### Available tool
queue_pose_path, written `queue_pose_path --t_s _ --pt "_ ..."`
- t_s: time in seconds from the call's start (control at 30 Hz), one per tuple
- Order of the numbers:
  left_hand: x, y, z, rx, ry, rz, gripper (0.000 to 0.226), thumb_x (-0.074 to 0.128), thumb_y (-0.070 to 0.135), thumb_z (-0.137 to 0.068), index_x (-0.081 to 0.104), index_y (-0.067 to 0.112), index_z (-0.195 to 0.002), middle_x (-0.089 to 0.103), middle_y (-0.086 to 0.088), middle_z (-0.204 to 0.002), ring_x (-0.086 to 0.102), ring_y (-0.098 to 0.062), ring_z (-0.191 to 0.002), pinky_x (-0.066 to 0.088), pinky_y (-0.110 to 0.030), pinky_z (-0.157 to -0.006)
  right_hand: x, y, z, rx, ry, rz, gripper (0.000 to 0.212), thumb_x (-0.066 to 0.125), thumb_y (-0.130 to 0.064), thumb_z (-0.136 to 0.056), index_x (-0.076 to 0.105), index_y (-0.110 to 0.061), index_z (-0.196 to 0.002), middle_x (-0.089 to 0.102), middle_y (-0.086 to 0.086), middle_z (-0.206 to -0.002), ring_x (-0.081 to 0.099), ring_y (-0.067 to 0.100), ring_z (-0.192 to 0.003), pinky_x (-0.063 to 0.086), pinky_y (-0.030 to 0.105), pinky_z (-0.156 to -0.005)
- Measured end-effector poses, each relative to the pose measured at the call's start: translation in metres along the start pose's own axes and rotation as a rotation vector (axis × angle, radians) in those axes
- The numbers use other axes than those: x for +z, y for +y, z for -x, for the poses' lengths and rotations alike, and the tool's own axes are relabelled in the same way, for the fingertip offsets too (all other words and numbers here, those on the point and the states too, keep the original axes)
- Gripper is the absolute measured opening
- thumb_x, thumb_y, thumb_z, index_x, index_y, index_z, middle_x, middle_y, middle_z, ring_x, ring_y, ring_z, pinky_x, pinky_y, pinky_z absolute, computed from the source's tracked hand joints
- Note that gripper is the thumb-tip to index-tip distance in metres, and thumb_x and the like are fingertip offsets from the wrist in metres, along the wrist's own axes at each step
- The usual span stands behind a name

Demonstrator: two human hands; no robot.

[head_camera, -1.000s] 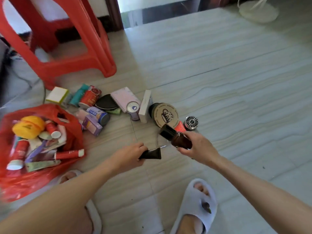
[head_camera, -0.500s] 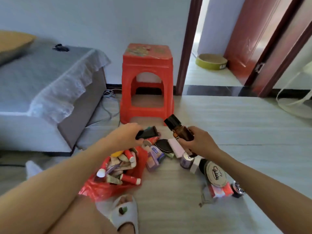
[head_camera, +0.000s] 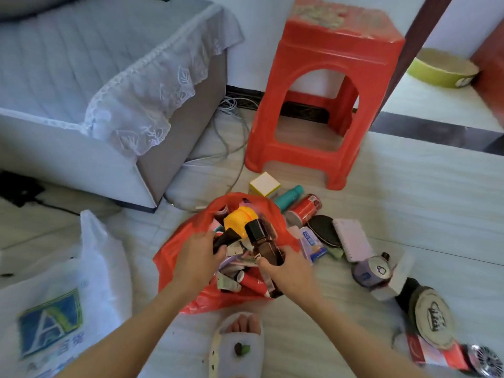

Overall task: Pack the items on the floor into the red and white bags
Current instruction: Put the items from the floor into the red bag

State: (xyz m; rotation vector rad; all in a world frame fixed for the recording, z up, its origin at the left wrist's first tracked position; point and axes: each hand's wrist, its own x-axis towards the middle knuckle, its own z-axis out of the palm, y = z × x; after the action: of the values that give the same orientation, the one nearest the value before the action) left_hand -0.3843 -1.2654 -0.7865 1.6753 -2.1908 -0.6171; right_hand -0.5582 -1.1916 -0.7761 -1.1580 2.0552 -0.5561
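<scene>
The red bag (head_camera: 178, 257) lies open on the floor, holding a yellow toy (head_camera: 239, 218) and several tubes. Over its mouth my left hand (head_camera: 197, 259) grips a small black tube (head_camera: 226, 239). My right hand (head_camera: 286, 271) grips a brown bottle with a black cap (head_camera: 263, 241), also above the bag's opening. A white bag (head_camera: 81, 290) with a blue logo lies at the lower left. Loose items stay on the floor right of the red bag: a red can (head_camera: 305, 208), a teal bottle (head_camera: 287, 197), a notebook (head_camera: 351, 238) and a round tin (head_camera: 432, 317).
A red plastic stool (head_camera: 327, 85) stands behind the items. A grey bed (head_camera: 90, 85) with a lace cover fills the upper left, with cables (head_camera: 231, 126) beside it. My slippered foot (head_camera: 237, 345) is below the red bag. A doorway is at the upper right.
Both hands moved from in front of the stool down over the red bag's mouth, carrying the black tube and the brown bottle. The view tilted down and left, bringing the white bag into sight.
</scene>
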Motion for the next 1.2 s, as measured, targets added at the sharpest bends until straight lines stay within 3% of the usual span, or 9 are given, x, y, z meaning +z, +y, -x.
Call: queue_pose_path --t_s 0.23,0.33,0.43,0.57,0.7,0.83,0.97,1.1,1.2 --pt "0.024 -0.032 -0.014 -0.067 0.021 -0.085 0.021 0.066 0.027 -0.080 0.059 0.011 -0.092 0.060 -0.006 -0.093 0.048 -0.024 -0.092 0.039 -0.034 -0.072 0.031 -0.006 -0.032 -0.040 -0.015 -0.040 0.038 0.059 -0.049 -0.079 0.057 -0.022 -0.107 0.063 0.000 -0.094 0.060 0.021 -0.091 0.050 0.034 -0.076" --pt "0.023 -0.046 -0.014 -0.025 0.105 -0.130 0.023 0.071 0.030 -0.077 0.066 0.011 -0.089 0.058 -0.008 -0.094 0.047 -0.029 -0.095 0.040 -0.038 -0.078 0.040 -0.009 -0.041 -0.108 -0.007 -0.011 0.049 0.061 -0.047 -0.079 0.051 -0.025 -0.121 0.061 0.001 -0.109 0.059 0.023 -0.101 0.049 0.034 -0.077" --pt "0.019 -0.056 -0.012 -0.109 0.147 0.024 0.026 0.066 0.027 -0.082 0.061 0.010 -0.102 0.049 -0.011 -0.106 0.046 -0.027 -0.101 0.044 -0.039 -0.086 0.050 -0.015 -0.050 -0.201 0.015 0.045 0.048 0.062 -0.043 -0.079 0.052 -0.022 -0.122 0.054 0.002 -0.124 0.051 0.026 -0.112 0.045 0.035 -0.081" --pt "0.017 -0.063 -0.009 -0.294 0.025 0.225 0.043 0.059 0.030 -0.088 0.046 0.011 -0.124 0.050 -0.007 -0.114 0.053 -0.021 -0.100 0.044 -0.032 -0.082 0.061 -0.023 -0.055 -0.222 0.010 0.051 0.037 0.061 -0.042 -0.080 0.058 -0.022 -0.111 0.057 -0.003 -0.108 0.053 0.019 -0.104 0.041 0.028 -0.074" --pt "0.017 -0.066 -0.011 -0.342 -0.046 0.228 0.028 0.057 0.024 -0.089 0.057 0.009 -0.113 0.061 -0.003 -0.092 0.056 -0.017 -0.086 0.035 -0.023 -0.072 0.066 -0.029 -0.059 -0.174 -0.039 -0.003 0.040 0.063 -0.044 -0.078 0.057 -0.025 -0.113 0.065 -0.005 -0.101 0.060 0.017 -0.097 0.043 0.027 -0.071" --pt "0.010 -0.062 -0.015 -0.358 0.111 0.203 0.017 0.051 0.014 -0.090 0.063 0.006 -0.099 0.065 -0.007 -0.087 0.057 -0.021 -0.078 0.039 -0.025 -0.070 0.072 -0.041 -0.061 -0.152 -0.052 -0.090 0.034 0.061 -0.044 -0.079 0.058 -0.024 -0.107 0.066 -0.003 -0.102 0.061 0.019 -0.094 0.046 0.030 -0.073" --pt "-0.008 -0.066 -0.022 -0.370 0.241 0.242 0.017 0.047 0.012 -0.092 0.060 0.001 -0.098 0.064 -0.015 -0.094 0.059 -0.030 -0.088 0.043 -0.032 -0.077 0.081 -0.063 -0.060 -0.041 -0.159 -0.377 0.022 0.063 -0.032 -0.084 0.063 -0.010 -0.088 0.067 0.007 -0.078 0.061 0.014 -0.051 0.052 0.024 -0.046" --pt "-0.028 -0.067 -0.032 -0.332 0.229 0.198 0.016 0.046 0.010 -0.093 0.059 0.002 -0.095 0.063 -0.010 -0.088 0.056 -0.024 -0.085 0.036 -0.026 -0.074 0.098 -0.080 -0.063 0.134 -0.201 -0.572 0.020 0.065 -0.031 -0.081 0.062 -0.013 -0.074 0.068 0.015 -0.082 0.067 0.028 -0.075 0.059 0.041 -0.071" --pt "-0.038 -0.059 -0.039 -0.292 0.240 0.187 0.013 0.045 0.010 -0.093 0.058 0.009 -0.091 0.058 -0.004 -0.081 0.052 -0.021 -0.081 0.035 -0.026 -0.072 0.105 -0.088 -0.066 0.230 -0.292 -0.692 0.015 0.066 -0.028 -0.083 0.062 -0.014 -0.080 0.067 0.013 -0.091 0.067 0.028 -0.086 0.060 0.037 -0.068"
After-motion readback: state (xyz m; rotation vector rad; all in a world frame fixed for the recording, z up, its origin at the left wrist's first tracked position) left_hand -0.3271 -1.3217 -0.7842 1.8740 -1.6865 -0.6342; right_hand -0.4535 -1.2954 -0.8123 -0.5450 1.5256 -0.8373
